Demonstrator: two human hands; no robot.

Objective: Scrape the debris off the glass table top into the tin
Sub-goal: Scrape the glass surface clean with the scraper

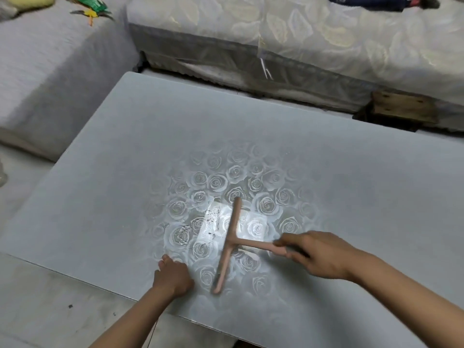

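Grey-covered sofas (62,84) fill the upper left and top of the head view, and the glass table top (120,172), patterned with roses, takes up the middle. At lower right the right hand (319,254) has its fingers wrapped round the handle of a pink scraper (229,242). The blade's long axis runs from mid-frame down toward the table's near edge, leaning a little left at the bottom. Debris (211,234) – faint dark specks and streaks – lies on the glass just left of the blade, between it and the left hand (173,276). That hand rests near the bottom edge, fingers bunched and thumb out; whether it holds anything I cannot tell. No tin is in view. Judging by this layout, the sweep must go leftward and toward the near edge – blade broadside to the specks.
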